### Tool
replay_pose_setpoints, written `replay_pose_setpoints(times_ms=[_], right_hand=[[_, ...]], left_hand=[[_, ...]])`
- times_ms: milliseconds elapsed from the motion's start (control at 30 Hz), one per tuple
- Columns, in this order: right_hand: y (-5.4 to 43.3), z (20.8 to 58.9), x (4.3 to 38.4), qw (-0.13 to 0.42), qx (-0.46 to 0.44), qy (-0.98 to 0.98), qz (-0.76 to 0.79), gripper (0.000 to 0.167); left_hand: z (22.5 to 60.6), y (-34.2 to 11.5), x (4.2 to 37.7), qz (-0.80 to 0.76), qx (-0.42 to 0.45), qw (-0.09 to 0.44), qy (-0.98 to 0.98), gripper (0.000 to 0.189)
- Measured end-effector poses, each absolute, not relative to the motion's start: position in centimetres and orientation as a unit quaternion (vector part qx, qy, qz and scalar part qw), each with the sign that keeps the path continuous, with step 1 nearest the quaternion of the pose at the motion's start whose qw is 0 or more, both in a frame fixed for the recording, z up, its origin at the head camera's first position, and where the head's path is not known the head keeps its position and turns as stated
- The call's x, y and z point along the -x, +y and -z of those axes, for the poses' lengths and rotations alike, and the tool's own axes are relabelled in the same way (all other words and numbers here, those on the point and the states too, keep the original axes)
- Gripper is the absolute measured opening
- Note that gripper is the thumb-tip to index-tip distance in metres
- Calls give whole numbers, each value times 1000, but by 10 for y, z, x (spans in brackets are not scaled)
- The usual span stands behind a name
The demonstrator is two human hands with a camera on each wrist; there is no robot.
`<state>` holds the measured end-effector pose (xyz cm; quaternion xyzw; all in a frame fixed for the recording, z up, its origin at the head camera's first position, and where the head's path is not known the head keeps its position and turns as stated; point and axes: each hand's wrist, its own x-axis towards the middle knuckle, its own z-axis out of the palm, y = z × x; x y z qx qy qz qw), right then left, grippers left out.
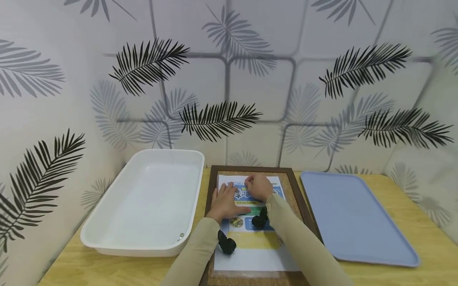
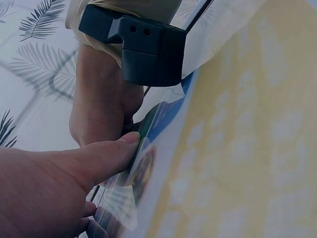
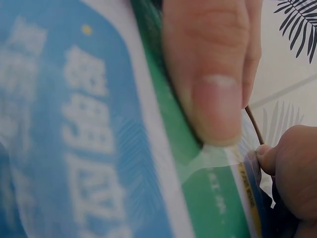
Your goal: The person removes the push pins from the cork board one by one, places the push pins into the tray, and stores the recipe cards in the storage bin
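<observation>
A printed poster [image 1: 247,258] in blue, green and yellow lies on a brown-framed cork board [image 1: 293,278]. Clear, shiny plastic appears to cover the print in both wrist views. My left hand [image 1: 224,200] rests spread on the poster's left side, its thumb [image 3: 213,99] stretched over the green band. Near the poster's top, my right hand [image 1: 259,186] has its fingers curled, and a fingertip touches the surface in the right wrist view. I see nothing held in it, though its fingertips are partly hidden. Each wrist carries a black camera [image 2: 153,54].
A deep white tray [image 1: 143,206] stands left of the board. To its right lies a flat blue tray [image 1: 358,218]. All rest on a wooden table [image 1: 89,270], with a leaf-patterned wall [image 1: 250,87] close behind.
</observation>
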<state>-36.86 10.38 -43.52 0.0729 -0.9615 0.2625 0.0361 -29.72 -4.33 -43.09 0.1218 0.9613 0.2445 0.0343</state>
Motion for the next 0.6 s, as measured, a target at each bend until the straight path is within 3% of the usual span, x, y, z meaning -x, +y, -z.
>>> replay_pose_setpoints(times_ms=[600], right_hand=[[104, 431, 368, 15, -68, -959, -273, 15]], left_hand=[[427, -43, 295, -231, -117, 53, 965, 90]])
